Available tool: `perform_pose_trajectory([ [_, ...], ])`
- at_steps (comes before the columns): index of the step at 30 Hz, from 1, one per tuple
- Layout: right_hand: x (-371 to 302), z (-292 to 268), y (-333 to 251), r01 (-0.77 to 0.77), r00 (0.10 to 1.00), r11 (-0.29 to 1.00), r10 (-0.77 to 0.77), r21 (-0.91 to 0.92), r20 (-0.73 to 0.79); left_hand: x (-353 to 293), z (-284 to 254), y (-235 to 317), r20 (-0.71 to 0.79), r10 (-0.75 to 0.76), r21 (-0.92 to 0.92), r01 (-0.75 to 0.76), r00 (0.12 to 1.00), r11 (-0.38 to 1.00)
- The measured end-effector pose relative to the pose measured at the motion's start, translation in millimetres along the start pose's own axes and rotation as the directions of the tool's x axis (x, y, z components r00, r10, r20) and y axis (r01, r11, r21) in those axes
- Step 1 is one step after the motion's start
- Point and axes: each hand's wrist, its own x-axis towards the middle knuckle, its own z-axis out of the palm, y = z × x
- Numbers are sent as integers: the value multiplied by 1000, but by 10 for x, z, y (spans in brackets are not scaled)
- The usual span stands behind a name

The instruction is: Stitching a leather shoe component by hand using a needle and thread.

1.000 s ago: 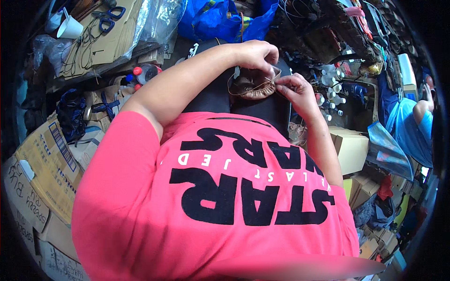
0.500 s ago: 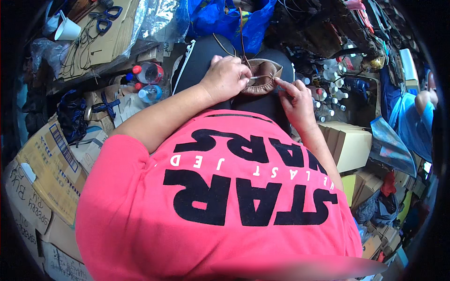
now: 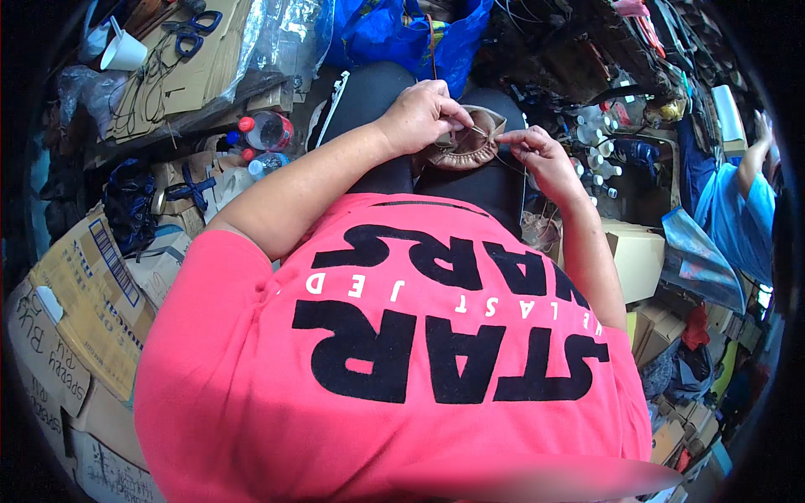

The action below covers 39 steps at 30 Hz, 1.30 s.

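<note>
A brown leather shoe upper [image 3: 464, 144] is pinched at its near edge by the left hand [image 3: 422, 115], its length lying crosswise between both hands. A thin thread [image 3: 495, 144] is gripped by the right hand [image 3: 537, 157], just beside the upper's right end

The left hand [image 3: 423, 113] now pinches nearer the right hand [image 3: 537, 159].

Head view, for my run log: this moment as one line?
left hand: grips tan leather shoe | right hand: pinches thin thread | shoe: on lap
</note>
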Motion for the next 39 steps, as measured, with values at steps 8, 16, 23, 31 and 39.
perform_pose_trajectory([
  [8, 9, -21, 10, -26, 999, 998, 24, 49, 27, 24, 27, -16, 12, 42, 51, -42, 999, 998],
  [16, -1, -30, 75, -30, 998, 974, 14, 225, 69, 52, 71, -39, 98, -3, -109, 14, 995, 994],
  [23, 61, -73, 137, -78, 987, 966, 41, 248, 153, 255, 39, 5, 248, 73, -71, -57, 966, 996],
  [31, -12, 30, 39, -163, 986, 918, 135, 362, 101, 106, -80, 134, 259, -94, -14, 101, 961, 995],
  [39, 69, 85, 164, -190, 981, 861, 181, 471, 65, 152, 178, -31, 295, -207, -455, 327, 933, 828],
])
